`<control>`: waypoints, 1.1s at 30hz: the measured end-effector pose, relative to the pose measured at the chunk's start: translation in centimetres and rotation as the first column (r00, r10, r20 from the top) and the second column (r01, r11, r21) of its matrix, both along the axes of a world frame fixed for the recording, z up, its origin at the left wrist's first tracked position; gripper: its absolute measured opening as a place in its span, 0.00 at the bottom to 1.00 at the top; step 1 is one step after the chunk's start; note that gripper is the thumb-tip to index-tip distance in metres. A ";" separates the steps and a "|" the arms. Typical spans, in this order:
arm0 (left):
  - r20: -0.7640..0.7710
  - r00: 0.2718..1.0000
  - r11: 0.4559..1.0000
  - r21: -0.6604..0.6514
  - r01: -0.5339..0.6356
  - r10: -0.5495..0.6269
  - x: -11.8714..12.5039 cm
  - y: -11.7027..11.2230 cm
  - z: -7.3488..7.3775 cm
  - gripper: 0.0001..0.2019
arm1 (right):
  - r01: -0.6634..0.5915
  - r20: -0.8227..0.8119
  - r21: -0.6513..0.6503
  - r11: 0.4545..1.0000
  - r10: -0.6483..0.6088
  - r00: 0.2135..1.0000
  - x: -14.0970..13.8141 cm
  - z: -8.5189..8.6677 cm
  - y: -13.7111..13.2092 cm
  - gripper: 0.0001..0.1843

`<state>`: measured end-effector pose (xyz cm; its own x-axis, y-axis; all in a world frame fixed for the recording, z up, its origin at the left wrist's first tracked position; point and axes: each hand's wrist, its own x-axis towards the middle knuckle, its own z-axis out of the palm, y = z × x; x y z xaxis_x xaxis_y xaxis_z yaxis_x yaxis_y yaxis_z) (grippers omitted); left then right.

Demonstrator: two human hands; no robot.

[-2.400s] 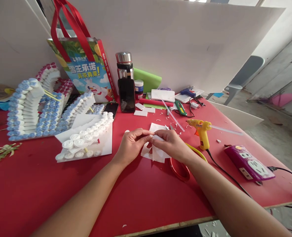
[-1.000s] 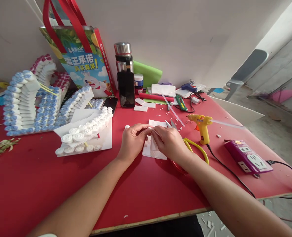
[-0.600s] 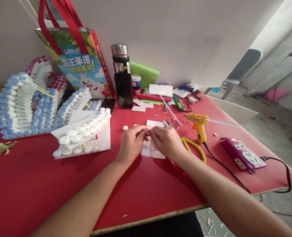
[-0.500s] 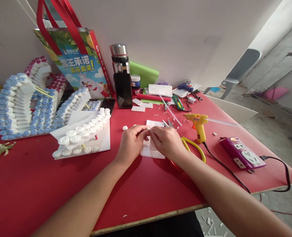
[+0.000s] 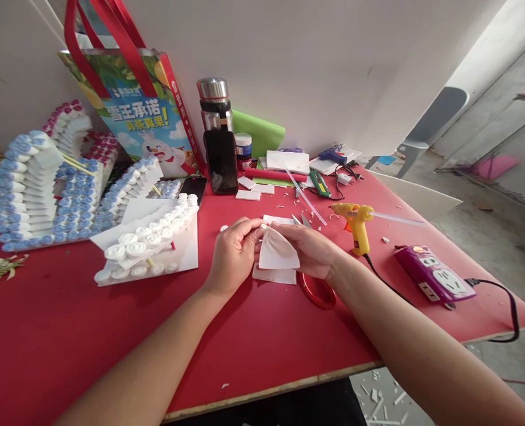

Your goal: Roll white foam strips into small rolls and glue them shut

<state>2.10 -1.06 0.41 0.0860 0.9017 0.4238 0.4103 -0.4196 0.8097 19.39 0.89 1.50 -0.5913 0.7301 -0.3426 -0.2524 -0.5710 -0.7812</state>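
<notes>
In the head view, taking the yellow glue gun (image 5: pixel 356 228) as landmark, the white tissue piece (image 5: pixel 279 251) is to its left and a little nearer the person. The left hand (image 5: pixel 233 253), farther left of the gun, pinches the gathered top end narrowly between thumb and fingers. The right hand (image 5: pixel 313 251), between that pinch and the gun, lies flattened, fingers stretched out behind the tissue; whether they grip it, I cannot tell.

The piece looks only partly worked: its top is bunched small, while a broad lower end fans out loose and has not been wound in. Below it, also left of the gun, flat white sheets (image 5: pixel 275 276) lie unshaped. One loose rosette (image 5: pixel 224 228), well left of the gun beside the left hand, seems finished.

Farther left of the gun, the white-rosette model (image 5: pixel 145 239) carries several filled rows, with parts of its card bare. Farthest left of the gun, a blue-rosette model (image 5: pixel 36 195) looks much more densely covered. The gun itself is untouched, a clear stick (image 5: pixel 399 219) in its back.
</notes>
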 end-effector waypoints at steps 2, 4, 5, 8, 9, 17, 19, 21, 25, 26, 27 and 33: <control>-0.004 1.000 1.000 -0.002 -0.009 0.009 0.0 0.0 -0.1 0.10 | 0.000 -0.054 -0.015 1.000 -0.001 0.999 -0.1 0.2 -0.2 0.13; -0.005 1.000 1.000 -0.005 -0.020 0.020 0.0 0.0 -0.1 0.10 | 0.017 -0.073 0.004 1.000 -0.017 0.997 -0.1 0.2 -0.2 0.12; 0.008 1.000 1.000 -0.013 -0.023 0.023 -0.1 0.1 -0.1 0.10 | 0.021 -0.075 0.025 0.999 -0.019 0.997 0.0 0.2 -0.2 0.12; 0.060 0.998 0.998 -0.059 -0.022 0.025 -0.1 0.1 -0.2 0.12 | 0.016 -0.061 0.098 0.995 -0.010 0.998 0.1 0.2 -0.2 0.14; 0.075 0.997 0.997 -0.077 -0.022 0.028 -0.1 0.1 -0.2 0.12 | 0.014 -0.049 0.121 0.993 -0.008 0.999 0.1 0.3 -0.3 0.14; 0.100 0.995 0.992 -0.125 -0.011 0.023 0.0 -0.1 0.1 0.13 | 0.001 0.053 0.251 0.968 -0.015 0.998 0.2 0.4 -0.4 0.17; 0.099 0.995 0.992 -0.124 -0.011 0.023 0.1 -0.1 0.1 0.12 | -0.008 0.100 0.292 0.957 -0.022 0.995 0.3 0.2 -0.3 0.18; 0.107 0.994 0.991 -0.135 -0.009 0.023 0.1 -0.2 0.1 0.12 | -0.020 0.152 0.348 0.937 -0.035 0.988 0.4 0.1 -0.2 0.19; 0.117 0.993 0.987 -0.162 -0.007 0.026 0.2 -0.1 0.0 0.12 | -0.060 0.250 0.466 0.883 -0.066 0.966 0.5 0.1 -0.1 0.20; 0.123 0.992 0.986 -0.165 -0.005 0.025 0.2 -0.1 0.0 0.12 | -0.058 0.275 0.492 0.869 -0.091 0.957 0.5 0.1 -0.1 0.21; 0.131 0.991 0.986 -0.167 -0.001 0.024 0.2 -0.1 -0.1 0.12 | -0.043 0.298 0.521 0.852 -0.134 0.945 0.4 0.2 -0.2 0.21; 0.179 0.983 0.986 -0.168 0.004 0.026 0.5 -0.2 -0.2 0.14 | 0.017 0.471 0.732 0.682 -0.523 0.711 -0.4 0.2 -0.8 0.12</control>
<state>2.55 -1.23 0.21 0.0119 0.9615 0.2745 0.2551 -0.2684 0.9289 19.00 0.08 1.71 -0.1672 0.9821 0.0868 0.3605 0.1429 -0.9218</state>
